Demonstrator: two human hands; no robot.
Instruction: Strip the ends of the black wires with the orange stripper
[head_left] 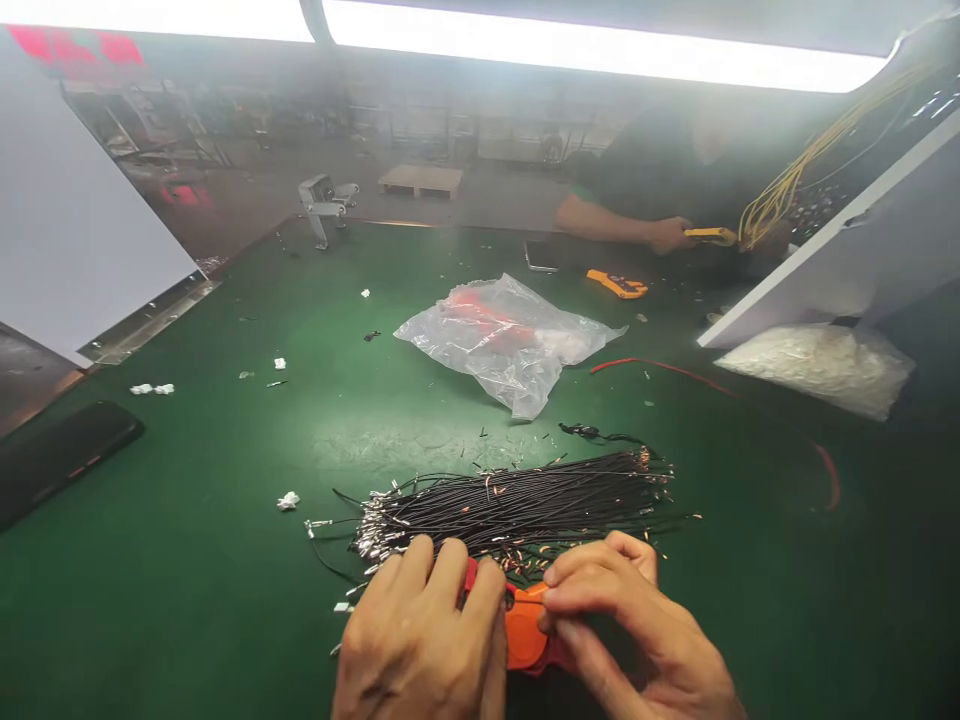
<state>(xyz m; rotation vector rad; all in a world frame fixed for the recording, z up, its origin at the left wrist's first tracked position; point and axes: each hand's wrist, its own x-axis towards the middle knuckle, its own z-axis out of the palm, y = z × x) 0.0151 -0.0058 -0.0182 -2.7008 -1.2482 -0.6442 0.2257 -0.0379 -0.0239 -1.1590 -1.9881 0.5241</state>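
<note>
Position: the orange-and-red hand tool sits at six o'clock on the green table, between the two hands. The left hand wraps over the tool's nine-o'clock side, fingers curled down on it. The right hand, at three o'clock, brings thumb and fingertips together on what appears to be a thin dark wire at the tool.

Stock: a bundle of black wires lies at twelve o'clock from the tool — metal terminals toward ten o'clock, copper-tipped ends toward one o'clock.

Handling: expect the tool to be rigid and moderately light; grip it around the body. Expect each wire to be light, flexible and slightly slick — pinch the insulation close to the working end, and avoid bending the terminals or fraying the copper strands.
</note>
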